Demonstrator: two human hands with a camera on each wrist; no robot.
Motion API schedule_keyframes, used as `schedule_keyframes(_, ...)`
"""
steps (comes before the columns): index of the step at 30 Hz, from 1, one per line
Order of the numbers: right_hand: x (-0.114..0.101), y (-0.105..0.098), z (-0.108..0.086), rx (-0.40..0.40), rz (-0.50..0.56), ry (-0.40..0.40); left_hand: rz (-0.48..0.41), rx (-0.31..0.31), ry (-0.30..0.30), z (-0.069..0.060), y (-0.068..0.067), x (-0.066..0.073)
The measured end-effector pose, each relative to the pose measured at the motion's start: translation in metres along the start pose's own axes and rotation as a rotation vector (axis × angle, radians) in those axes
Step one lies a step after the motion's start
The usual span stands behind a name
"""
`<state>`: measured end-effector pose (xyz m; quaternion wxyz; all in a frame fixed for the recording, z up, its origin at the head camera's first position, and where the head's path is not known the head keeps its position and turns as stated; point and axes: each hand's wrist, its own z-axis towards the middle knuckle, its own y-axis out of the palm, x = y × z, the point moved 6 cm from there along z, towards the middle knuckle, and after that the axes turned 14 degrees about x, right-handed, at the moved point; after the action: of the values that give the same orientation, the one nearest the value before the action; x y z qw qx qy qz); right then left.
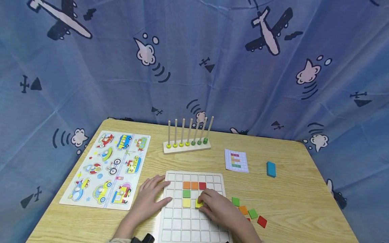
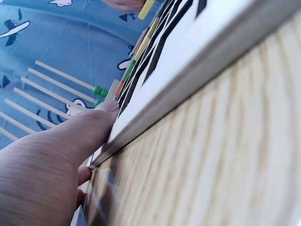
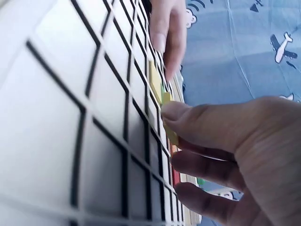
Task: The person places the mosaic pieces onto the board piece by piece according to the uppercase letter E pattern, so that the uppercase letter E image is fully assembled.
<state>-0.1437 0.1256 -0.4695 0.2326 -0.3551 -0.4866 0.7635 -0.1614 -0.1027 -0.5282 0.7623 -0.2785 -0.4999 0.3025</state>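
right fingers (image 1: pixel 208 193) round yellow tile (image 1: pixel 198 204), well inside board edges (image 1: pixel 193 172)

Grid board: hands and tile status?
Left hand touching edge of grid board. Right hand pinching yellow tile over it. Loose tiles beside right forearm; no apparent obstruction.

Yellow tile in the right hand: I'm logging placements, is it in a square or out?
Out: the right hand pinches the tile, raised off the board in the left wrist view.
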Motion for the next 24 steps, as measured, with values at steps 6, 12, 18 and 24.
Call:
schedule_keyframes(6,-0.007,0.009,0.004,-0.004,-0.027,-0.023,-0.006,0.005,-0.005,0.0,0.0,0.0)
schedule_keyframes(12,-0.007,0.013,0.005,0.012,-0.034,-0.039,-0.004,-0.003,-0.004,0.0,0.0,0.0)
schedule_keyframes(18,-0.006,0.014,0.006,0.033,-0.044,-0.05,-0.003,-0.008,-0.011,0.0,0.0,0.0)
schedule_keyframes(24,-0.005,0.016,0.007,0.018,-0.039,-0.04,-0.01,-0.008,-0.011,0.0,-0.001,0.001)
